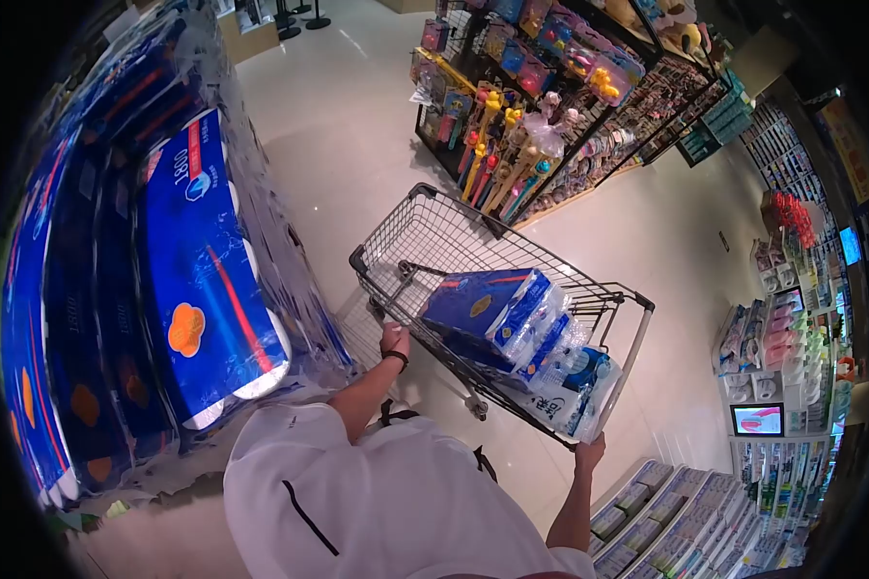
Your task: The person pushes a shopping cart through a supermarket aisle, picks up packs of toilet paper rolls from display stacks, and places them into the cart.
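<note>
A wire shopping cart [425, 198] stands at an angle in front of me. My left hand [394, 338], with a dark band at the wrist, is closed on the near side rim of its basket. At the near end of the handle, by the basket corner, my right hand [590, 452] is wrapped round the cart; its fingertips are partly hidden. Inside the basket lies a blue plastic-wrapped pack [478, 307] with an orange mark, like the packs stacked on my left. A white and blue bag [574, 400] sits against it at the handle end.
Tall stacks of blue wrapped packs [198, 261] rise close on my left. Beyond the cart stands a rack of toys [512, 145]. Low shelves of boxed goods [676, 511] are at the lower right, with more stocked shelves [772, 357] along the right. Pale tiled floor [309, 125] shows between them.
</note>
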Motion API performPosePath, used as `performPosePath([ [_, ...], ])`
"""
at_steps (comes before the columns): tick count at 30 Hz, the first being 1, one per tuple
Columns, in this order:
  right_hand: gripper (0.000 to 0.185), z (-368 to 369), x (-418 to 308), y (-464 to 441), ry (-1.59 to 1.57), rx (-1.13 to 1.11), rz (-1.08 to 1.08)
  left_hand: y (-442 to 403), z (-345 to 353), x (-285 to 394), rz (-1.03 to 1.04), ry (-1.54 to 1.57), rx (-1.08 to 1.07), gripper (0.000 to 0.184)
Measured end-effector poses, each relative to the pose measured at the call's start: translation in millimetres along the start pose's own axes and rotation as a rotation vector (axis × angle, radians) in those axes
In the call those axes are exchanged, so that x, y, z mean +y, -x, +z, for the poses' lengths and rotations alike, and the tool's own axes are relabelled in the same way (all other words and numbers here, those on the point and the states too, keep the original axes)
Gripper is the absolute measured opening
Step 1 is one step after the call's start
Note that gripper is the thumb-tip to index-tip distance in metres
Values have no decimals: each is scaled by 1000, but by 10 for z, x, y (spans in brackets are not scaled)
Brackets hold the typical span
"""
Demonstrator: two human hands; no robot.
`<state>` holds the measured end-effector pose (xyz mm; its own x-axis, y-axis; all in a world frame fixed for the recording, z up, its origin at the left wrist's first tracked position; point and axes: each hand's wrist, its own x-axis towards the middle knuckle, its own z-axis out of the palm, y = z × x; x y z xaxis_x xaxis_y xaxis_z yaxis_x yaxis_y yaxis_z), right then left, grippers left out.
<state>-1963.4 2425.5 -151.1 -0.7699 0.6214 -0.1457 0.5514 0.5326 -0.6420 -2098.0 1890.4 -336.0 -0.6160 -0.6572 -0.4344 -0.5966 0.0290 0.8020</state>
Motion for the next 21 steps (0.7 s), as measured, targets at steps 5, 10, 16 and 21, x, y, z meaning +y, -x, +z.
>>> performPosePath([
  [5,15,750,-1034,-121,-138,-110,-130,838,-256,500,83,133,-660,16],
  [10,25,1533,-2066,-45,-397,-420,-101,1537,-423,2011,500,156,-983,16],
  [16,29,2407,-3199,-46,-679,-1078,-267,948,346,3140,987,-385,-463,33],
  [21,24,2831,-3620,-644,-320,-1742,-215,-292,569,3382,416,-867,-285,49],
])
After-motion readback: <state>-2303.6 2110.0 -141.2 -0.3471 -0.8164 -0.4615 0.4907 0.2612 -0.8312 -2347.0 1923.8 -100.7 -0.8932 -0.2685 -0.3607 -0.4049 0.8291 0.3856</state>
